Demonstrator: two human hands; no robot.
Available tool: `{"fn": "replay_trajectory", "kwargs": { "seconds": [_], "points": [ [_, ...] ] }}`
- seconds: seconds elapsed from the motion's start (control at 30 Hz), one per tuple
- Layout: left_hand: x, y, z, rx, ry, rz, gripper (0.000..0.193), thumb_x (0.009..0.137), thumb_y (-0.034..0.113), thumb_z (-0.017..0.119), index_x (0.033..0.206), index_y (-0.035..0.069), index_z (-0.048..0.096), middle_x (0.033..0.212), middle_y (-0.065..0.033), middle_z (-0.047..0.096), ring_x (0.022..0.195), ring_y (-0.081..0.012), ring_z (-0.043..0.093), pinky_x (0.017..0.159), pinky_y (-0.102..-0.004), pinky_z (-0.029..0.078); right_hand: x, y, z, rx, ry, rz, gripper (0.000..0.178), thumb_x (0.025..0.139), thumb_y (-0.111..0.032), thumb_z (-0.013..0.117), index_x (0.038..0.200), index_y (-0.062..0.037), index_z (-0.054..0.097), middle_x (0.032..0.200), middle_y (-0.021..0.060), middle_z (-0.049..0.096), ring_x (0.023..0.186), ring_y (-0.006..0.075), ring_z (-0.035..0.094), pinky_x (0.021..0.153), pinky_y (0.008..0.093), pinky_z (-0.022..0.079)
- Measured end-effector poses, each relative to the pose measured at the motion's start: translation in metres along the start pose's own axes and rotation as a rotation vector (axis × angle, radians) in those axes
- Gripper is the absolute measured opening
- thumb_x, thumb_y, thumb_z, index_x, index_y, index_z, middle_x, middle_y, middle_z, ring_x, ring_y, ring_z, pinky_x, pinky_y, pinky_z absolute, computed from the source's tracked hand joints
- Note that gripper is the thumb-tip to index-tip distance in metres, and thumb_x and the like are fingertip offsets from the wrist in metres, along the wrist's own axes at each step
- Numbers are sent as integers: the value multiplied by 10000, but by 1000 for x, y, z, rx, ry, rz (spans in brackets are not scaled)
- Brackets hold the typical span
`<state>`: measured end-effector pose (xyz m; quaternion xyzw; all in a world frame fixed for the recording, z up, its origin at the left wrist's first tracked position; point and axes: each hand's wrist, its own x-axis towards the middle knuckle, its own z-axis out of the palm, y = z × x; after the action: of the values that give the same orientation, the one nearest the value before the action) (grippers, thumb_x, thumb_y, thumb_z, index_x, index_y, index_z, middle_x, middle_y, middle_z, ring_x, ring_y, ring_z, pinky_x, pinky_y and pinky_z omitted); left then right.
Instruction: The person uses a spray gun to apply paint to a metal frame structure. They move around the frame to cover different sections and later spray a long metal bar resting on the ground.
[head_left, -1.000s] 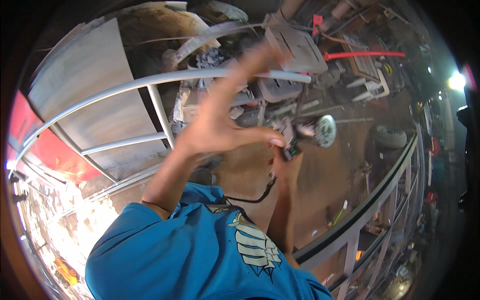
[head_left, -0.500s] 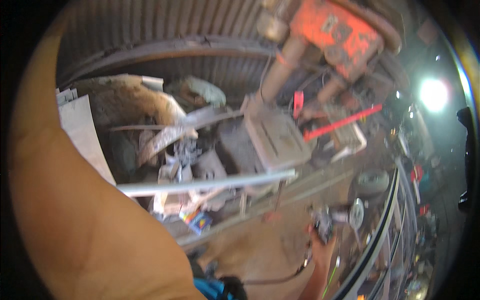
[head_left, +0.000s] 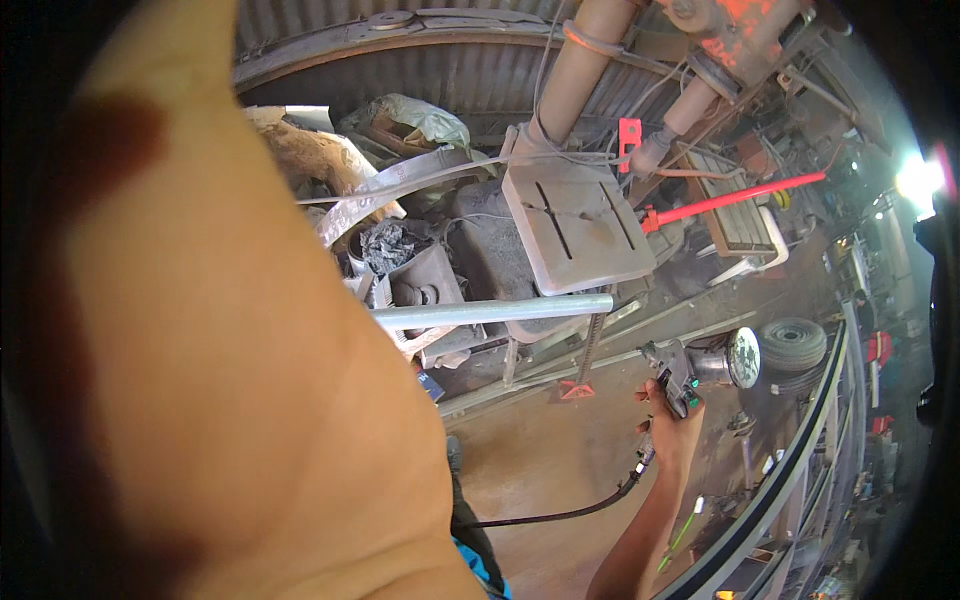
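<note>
One left forearm [head_left: 270,350], close to the camera, fills the near left; its fingers are out of view, so I cannot tell their state. Past it lies a brown floor [head_left: 540,440], then a pale metal tube [head_left: 500,310]. The right hand [head_left: 680,425] has its fingers wrapped around a spray gun [head_left: 676,375], held apart from the tube. A dark hose [head_left: 632,482] runs up to the hand; whether any surface is already coated, I cannot tell.

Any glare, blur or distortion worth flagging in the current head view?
Head view: a bright light glares near the right edge; the left arm, close to the lens, looks soft and blocks much of the left; the black-striped rail curves toward the rim; the tool in the right hand looks fairly clear.
</note>
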<state>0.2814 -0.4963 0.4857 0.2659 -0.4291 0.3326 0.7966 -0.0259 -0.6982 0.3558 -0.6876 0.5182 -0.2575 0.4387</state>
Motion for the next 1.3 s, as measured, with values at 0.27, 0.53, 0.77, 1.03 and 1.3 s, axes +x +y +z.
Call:
{"fn": "replay_trajectory", "kwargs": {
  "seconds": [0.27,0.53,0.77,1.03,1.3],
  "points": [
    [-18,35,20,105,-81,-39,845,889,427,740,1531,-18,416,1566,-244,438,1469,-360,423,1156,-526,380,26,34,-10,7,-49,48,260,961,-266,780,975,-19,699,781,26,689,669,130,697,425,283,491],
    [-34,75,51,211,-126,-62,833,934,480,691,1532,-24,404,1575,-250,417,1477,-381,404,1153,-542,368,25,42,9,108,-254,164,223,964,-253,785,1014,-40,736,746,31,711,594,105,669,440,257,443],
    [-102,81,32,354,-230,-360,829,973,526,649,1533,-29,393,1583,-256,398,1484,-399,387,1151,-556,358,10,43,19,343,-377,162,252,986,-250,757,1066,-18,701,857,43,725,684,111,690,450,265,491],
    [-317,144,-17,336,-1172,-1451,849,964,286,741,1630,48,271,1599,-225,423,1506,-364,390,1234,-467,322,59,62,-7,169,-59,106,255,980,-223,763,959,18,682,725,36,661,592,113,627,443,281,483],
    [-455,193,-7,-128,-1580,-1662,702,1051,361,571,1640,110,285,1627,-232,392,1458,-442,416,1203,-466,353,68,65,-19,106,42,59,212,984,-175,744,919,18,685,732,28,672,574,115,618,443,279,476]
  ]
}}
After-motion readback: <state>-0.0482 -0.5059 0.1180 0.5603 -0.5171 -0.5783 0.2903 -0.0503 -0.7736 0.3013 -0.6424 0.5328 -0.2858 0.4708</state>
